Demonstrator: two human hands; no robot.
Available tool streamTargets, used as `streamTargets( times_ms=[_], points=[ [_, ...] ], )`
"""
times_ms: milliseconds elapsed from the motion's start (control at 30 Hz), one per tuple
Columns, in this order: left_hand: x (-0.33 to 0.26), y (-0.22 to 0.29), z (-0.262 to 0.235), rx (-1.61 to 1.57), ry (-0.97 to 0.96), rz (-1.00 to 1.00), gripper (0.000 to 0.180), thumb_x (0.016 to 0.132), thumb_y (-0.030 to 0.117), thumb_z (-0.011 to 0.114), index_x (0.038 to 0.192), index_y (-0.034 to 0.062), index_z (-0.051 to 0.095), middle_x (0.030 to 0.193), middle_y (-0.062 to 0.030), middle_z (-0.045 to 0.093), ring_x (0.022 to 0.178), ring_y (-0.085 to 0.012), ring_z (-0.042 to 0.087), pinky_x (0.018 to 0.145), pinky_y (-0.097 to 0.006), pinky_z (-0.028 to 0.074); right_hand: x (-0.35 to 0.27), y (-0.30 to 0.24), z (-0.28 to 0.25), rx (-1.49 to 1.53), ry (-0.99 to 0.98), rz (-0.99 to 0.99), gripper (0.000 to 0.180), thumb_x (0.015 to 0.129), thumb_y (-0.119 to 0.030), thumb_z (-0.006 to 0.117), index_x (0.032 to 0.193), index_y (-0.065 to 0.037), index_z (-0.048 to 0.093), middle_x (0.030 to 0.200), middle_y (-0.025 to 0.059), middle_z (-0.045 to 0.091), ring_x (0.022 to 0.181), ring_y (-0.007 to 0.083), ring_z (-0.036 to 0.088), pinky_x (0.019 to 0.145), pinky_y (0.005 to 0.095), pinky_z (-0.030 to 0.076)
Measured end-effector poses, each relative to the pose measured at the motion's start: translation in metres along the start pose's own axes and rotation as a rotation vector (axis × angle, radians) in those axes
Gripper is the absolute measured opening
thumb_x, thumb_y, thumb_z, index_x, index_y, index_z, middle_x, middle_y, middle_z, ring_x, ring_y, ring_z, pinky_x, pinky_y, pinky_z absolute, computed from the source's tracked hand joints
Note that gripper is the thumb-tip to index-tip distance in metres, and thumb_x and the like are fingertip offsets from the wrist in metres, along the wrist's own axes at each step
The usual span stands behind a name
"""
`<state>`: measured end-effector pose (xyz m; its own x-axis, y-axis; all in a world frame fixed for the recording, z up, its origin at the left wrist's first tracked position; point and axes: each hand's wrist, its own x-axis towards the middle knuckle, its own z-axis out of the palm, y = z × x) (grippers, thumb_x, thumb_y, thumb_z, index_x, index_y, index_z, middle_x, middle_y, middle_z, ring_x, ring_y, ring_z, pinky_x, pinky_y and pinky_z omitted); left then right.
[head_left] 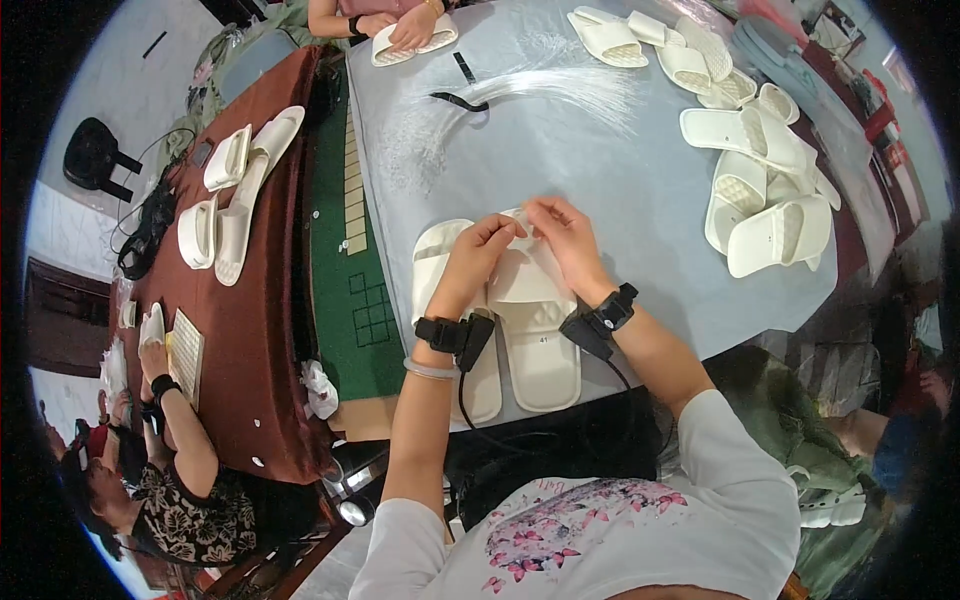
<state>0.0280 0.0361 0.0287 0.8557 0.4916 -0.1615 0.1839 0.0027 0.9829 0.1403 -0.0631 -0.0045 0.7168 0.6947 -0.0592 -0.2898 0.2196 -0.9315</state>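
Main table (650, 290): directly before the person.
Left slipper (485, 392): on the main table, at its near edge.
Right slipper (545, 378): just beside the left slipper, on its right.
Left hand (480, 250) and right hand (566, 238): at the far end of the right slipper.
Strand bundle (560, 92): on the main table, beyond both hands.
Slipper pile (745, 135): along the main table's right side.
Far slipper (388, 52): at the far edge, under a co-worker's hands (412, 30).
Side table (265, 360): left of the main table.
Mat (345, 325): between the two tables.
Slipper group (231, 240): on the side table's far half.
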Motion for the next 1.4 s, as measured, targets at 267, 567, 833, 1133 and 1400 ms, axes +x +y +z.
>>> streamTargets(
  times_ms=[267,567,833,1133,1400],
  points=[
    [0.001,0.001,0.000,0.000,0.003,0.011,0.018,0.088,0.019,0.048,0.086,0.0069,0.061,0.059,0.0092,0.034,0.055,-0.0024,0.029,0.050,-0.018,0.024,-0.002,-0.003,0.002,-0.082,-0.138,-0.022,0.022,0.084,-0.021,0.057,0.095,-0.001,0.060,0.078,-0.0006,0.056,0.070,0.0063,0.048,0.064,0.0197,0.039],
    [0.001,-0.006,-0.006,-0.029,-0.013,0.032,0.017,0.087,0.020,0.049,0.085,0.0070,0.060,0.066,0.0070,0.046,0.053,-0.0015,0.036,0.047,-0.018,0.028,-0.006,-0.007,0.006,-0.176,-0.067,-0.035,0.024,0.085,-0.020,0.056,0.096,0.000,0.060,0.080,0.0009,0.058,0.072,0.0073,0.050,0.066,0.0203,0.040],
    [0.000,0.001,0.000,-0.020,0.015,0.006,0.018,0.087,0.020,0.048,0.084,0.0071,0.060,0.060,0.0086,0.038,0.056,-0.0021,0.031,0.050,-0.018,0.025,-0.002,-0.004,0.003,-0.058,-0.082,-0.019,0.025,0.084,-0.022,0.057,0.096,0.000,0.059,0.078,0.0004,0.057,0.071,0.0069,0.049,0.064,0.0206,0.040],
    [-0.001,0.001,0.001,-0.023,0.019,0.018,0.018,0.087,0.019,0.048,0.084,0.0069,0.061,0.060,0.0086,0.036,0.056,-0.0021,0.031,0.050,-0.018,0.024,-0.002,-0.001,0.001,-0.129,-0.105,-0.047,0.025,0.084,-0.022,0.057,0.096,0.000,0.059,0.079,0.0006,0.058,0.070,0.0079,0.049,0.064,0.0214,0.041],
    [0.003,0.000,0.000,0.064,0.097,0.033,0.020,0.087,0.021,0.048,0.086,0.0057,0.061,0.066,0.0060,0.048,0.057,-0.0030,0.035,0.052,-0.017,0.029,0.000,-0.006,0.002,-0.255,-0.106,-0.095,0.024,0.085,-0.023,0.057,0.093,-0.001,0.061,0.080,0.0005,0.058,0.069,0.0081,0.048,0.064,0.0212,0.040]
  ],
)
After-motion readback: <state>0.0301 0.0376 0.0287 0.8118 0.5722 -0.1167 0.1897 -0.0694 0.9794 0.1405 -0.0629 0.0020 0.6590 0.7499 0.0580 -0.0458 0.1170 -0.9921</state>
